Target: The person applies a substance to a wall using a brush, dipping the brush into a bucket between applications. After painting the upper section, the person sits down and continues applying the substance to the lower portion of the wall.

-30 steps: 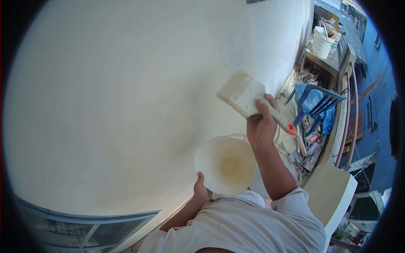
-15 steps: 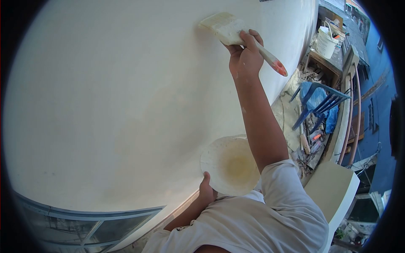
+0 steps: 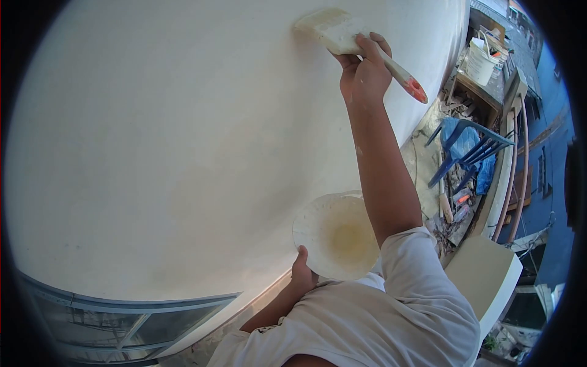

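Observation:
A wide paintbrush (image 3: 337,32) with a pale handle and a red tip is gripped in my right hand (image 3: 365,73), arm stretched up. Its bristles lie against the white wall (image 3: 183,122). Down near my body, my left hand (image 3: 302,269) grips the rim of a pale bucket (image 3: 312,244), thumb over the edge and the other fingers hidden beneath. Thin yellowish liquid shows at the bottom of the bucket. Damp-looking darker patches and a shadow mark the wall below the brush.
A framed window (image 3: 128,324) is at the lower left. To the right stand a blue plastic chair (image 3: 468,147), a white bucket (image 3: 480,61) on a wooden table (image 3: 480,92), rubble on the ground, and a railing (image 3: 520,165). A pale ledge (image 3: 483,269) is beside my right shoulder.
My right hand and the paintbrush have shifted slightly up and right in view, while the scene has also shifted a little. Both grips are unchanged.

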